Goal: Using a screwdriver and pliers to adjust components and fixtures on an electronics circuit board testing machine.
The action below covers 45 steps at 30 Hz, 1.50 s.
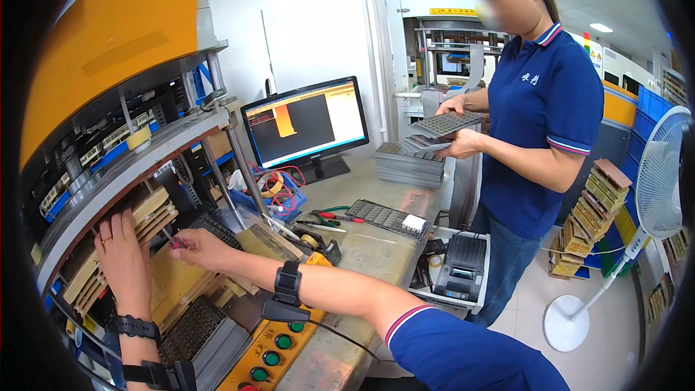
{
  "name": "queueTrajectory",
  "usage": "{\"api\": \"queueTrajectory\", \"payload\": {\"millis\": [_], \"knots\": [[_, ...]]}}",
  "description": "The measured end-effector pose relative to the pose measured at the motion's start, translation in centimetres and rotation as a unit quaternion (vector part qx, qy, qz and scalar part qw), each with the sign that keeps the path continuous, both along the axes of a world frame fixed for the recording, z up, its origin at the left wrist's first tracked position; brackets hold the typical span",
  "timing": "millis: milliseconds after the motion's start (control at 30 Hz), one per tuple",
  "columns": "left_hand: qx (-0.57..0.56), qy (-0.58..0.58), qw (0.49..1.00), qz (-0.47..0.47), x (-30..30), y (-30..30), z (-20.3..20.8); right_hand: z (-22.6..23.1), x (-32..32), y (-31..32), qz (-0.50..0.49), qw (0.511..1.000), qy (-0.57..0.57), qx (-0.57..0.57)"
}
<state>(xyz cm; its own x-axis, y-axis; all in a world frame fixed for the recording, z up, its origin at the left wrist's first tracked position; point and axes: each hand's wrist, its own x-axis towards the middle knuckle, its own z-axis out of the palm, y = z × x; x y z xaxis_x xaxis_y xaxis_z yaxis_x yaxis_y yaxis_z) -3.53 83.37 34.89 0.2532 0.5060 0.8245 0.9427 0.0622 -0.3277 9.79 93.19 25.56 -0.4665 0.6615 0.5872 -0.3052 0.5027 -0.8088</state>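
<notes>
My left hand [124, 261] reaches up into the press [119, 181], its fingers stretched out against the layered wooden tooling board [153, 219] fixed under the upper plate. Beside it, my right hand [203, 248] is closed round a small tool with a red handle [178, 244]. A thin metal shaft shows near that handle, but its far end is hard to make out. Below both hands lies a flat tan board [168, 275] on the press bed. Stacked dark grid-patterned panels [194, 329] sit just in front of it, close to my left wrist.
A yellow control strip with green buttons [271, 358] edges the press. On the bench are a monitor [308, 127], red-handled pliers [340, 216], a grid panel [387, 217] and a panel stack [409, 166]. A co-worker [536, 116] holds panels; a fan [662, 174] stands right.
</notes>
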Motion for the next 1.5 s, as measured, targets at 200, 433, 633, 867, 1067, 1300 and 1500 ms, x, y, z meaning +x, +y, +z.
{"api": "queueTrajectory", "payload": {"millis": [200, 433, 633, 867, 1067, 1300, 1500], "knots": [[-0.01, 0.002, 1.0, 0.011, -0.5, 0.1, -0.2, 0.1, -0.4, -1.1, -0.056, 0.998, 0.013, 0.0], [0.012, 0.021, 1.0, -0.002, -0.3, 0.1, -0.3, 0.0, -0.4, -0.4, 0.082, 0.992, 0.082, -0.059], [0.014, 0.021, 1.0, 0.005, -0.7, -0.2, -0.3, 0.5, -1.0, -1.0, -0.029, 0.999, 0.01, -0.043], [0.008, 0.015, 1.0, 0.003, -0.9, 0.1, -0.5, 1.6, 0.0, -1.5, 0.021, 0.998, -0.032, -0.051], [-0.001, 0.0, 1.0, -0.002, -0.5, 0.0, -0.4, 1.0, 0.2, -0.5, 0.082, 0.994, 0.009, -0.071], [0.014, 0.004, 1.0, -0.011, 0.1, 0.1, -0.2, 1.3, 0.6, -0.1, 0.052, 0.995, -0.049, -0.073], [0.006, 0.007, 1.0, 0.011, -1.4, -0.8, -0.1, 0.8, -1.3, -0.6, 0.163, 0.985, 0.009, -0.057]]}}
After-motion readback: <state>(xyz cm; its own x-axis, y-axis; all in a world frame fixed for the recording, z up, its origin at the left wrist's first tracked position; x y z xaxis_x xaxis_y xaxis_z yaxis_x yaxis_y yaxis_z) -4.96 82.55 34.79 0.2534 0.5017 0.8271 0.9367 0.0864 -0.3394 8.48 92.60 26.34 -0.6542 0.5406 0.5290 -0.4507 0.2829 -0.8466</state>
